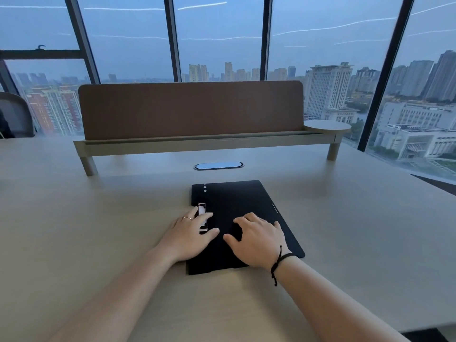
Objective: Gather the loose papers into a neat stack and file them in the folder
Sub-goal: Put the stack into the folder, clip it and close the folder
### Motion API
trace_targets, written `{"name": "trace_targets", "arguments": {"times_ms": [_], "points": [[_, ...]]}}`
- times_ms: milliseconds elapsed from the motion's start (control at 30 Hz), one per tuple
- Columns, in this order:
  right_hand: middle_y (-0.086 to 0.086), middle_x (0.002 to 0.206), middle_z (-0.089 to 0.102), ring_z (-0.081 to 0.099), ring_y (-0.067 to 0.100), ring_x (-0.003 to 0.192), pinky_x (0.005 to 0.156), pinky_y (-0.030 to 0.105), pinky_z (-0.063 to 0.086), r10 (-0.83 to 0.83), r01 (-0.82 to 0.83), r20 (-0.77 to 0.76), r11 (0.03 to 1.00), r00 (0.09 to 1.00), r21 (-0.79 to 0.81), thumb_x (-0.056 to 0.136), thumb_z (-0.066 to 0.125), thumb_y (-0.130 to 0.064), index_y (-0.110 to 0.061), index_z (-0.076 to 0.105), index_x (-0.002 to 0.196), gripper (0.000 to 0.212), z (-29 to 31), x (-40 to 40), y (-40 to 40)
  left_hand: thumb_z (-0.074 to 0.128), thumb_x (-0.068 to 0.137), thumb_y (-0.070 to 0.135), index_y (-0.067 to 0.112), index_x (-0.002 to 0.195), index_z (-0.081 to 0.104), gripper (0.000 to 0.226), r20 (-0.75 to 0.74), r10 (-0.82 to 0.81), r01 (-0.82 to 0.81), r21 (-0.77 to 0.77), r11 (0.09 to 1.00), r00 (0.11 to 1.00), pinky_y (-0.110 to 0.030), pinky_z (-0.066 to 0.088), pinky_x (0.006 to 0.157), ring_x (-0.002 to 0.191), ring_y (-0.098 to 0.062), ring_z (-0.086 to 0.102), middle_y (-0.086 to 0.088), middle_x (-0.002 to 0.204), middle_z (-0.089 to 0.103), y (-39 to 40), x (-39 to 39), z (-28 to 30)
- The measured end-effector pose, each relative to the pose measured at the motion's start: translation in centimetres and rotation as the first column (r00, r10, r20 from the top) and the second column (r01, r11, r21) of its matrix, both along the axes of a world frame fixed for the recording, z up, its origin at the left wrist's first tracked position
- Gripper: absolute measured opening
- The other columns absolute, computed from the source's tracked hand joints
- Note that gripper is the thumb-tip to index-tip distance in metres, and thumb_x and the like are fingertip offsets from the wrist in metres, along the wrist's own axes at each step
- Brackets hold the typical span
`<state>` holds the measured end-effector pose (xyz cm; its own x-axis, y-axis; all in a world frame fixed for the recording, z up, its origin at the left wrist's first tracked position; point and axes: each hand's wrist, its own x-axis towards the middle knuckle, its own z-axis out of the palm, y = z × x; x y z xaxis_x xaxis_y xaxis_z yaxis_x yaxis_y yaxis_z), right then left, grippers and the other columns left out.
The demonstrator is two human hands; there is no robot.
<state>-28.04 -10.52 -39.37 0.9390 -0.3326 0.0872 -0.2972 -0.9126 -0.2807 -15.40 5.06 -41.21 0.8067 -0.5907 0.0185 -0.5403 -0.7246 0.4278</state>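
Pale wood-grain desk (98, 218) carries the flat black rectangular folder (237, 198), closed, lying just in front of you at centre. Beyond it sit an oval silver cable grommet (218, 166) and a brown fabric divider screen (190, 109) on a raised beige shelf; nothing lies between these and the folder. Its long axis runs away from you, slightly tilted, with the spine edge to your left. Your left hand (191, 234) rests flat, fingers extended over the pale metal clip (202, 214) on that edge, pinching nothing. Your right hand (259, 239) presses the cover, fingers spread and loosely bent, holding nothing. No loose sheets are visible.
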Motion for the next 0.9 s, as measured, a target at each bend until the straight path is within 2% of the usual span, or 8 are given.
{"name": "trace_targets", "arguments": {"times_ms": [133,233,333,533,633,900], "points": [[-0.009,0.150,0.046,0.050,0.022,0.135,0.116,0.066,0.023,-0.066,0.067,-0.054,0.997,0.996,0.024,0.092,0.039,-0.066,-0.033,0.048,0.144,0.062,0.7,-0.9,-2.9,0.049,0.076,0.075,0.041,0.142,0.051,0.074,-0.026,-0.048,0.045,-0.073,0.996,0.999,-0.039,0.035,0.116,0.142,-0.016,0.040,0.007,0.160,0.029,-2.9,-1.2,0.1],[-0.009,0.148,0.046,0.050,0.022,0.135,0.114,0.069,0.022,-0.141,0.143,-0.070,0.989,0.988,0.027,0.091,0.039,-0.067,-0.033,0.049,0.143,0.062,0.8,-1.9,-6.5,0.056,0.079,0.070,0.041,0.138,0.056,0.065,-0.036,-0.127,0.123,-0.090,0.988,0.991,-0.035,0.039,0.113,0.135,-0.009,0.046,0.012,0.156,0.034,-6.7,-2.2,0.2],[-0.008,0.146,0.046,0.049,0.021,0.134,0.112,0.069,0.024,-0.218,0.220,-0.066,0.975,0.974,0.021,0.090,0.037,-0.068,-0.034,0.051,0.140,0.061,0.6,-3.0,-10.9,0.050,0.075,0.077,0.047,0.136,0.055,0.068,-0.015,-0.163,0.162,-0.074,0.984,0.986,-0.038,0.040,0.111,0.133,-0.012,0.048,0.015,0.154,0.034,-11.4,-3.4,0.3],[-0.009,0.151,0.043,0.043,0.016,0.140,0.117,0.068,0.015,-0.333,0.334,-0.036,0.941,0.942,0.047,0.090,0.035,-0.070,-0.040,0.047,0.141,0.060,0.2,-4.9,-20.9,0.041,0.075,0.082,0.054,0.135,0.049,0.067,0.056,-0.193,0.193,-0.001,0.981,0.980,-0.041,0.028,0.117,0.139,-0.026,0.039,0.011,0.155,0.035,-22.1,-5.3,1.1],[-0.009,0.152,0.043,0.046,0.017,0.138,0.118,0.067,0.014,-0.376,0.379,-0.044,0.923,0.925,0.062,0.088,0.037,-0.071,-0.042,0.048,0.139,0.059,0.5,-5.4,-26.1,0.040,0.080,0.081,0.052,0.135,0.047,0.063,0.084,-0.212,0.210,0.027,0.977,0.974,-0.042,0.021,0.120,0.143,-0.026,0.036,0.005,0.157,0.034,-27.5,-6.1,1.2],[-0.007,0.144,0.049,0.054,0.020,0.130,0.117,0.067,0.018,-0.485,0.484,-0.002,0.873,0.875,0.055,0.087,0.040,-0.068,-0.040,0.054,0.128,0.052,0.1,-5.9,-37.8,0.033,0.080,0.081,0.049,0.136,0.046,0.066,0.113,-0.249,0.247,0.032,0.968,0.962,-0.047,0.019,0.120,0.144,-0.025,0.034,-0.001,0.157,0.036,-40.2,-7.0,0.7]]}}
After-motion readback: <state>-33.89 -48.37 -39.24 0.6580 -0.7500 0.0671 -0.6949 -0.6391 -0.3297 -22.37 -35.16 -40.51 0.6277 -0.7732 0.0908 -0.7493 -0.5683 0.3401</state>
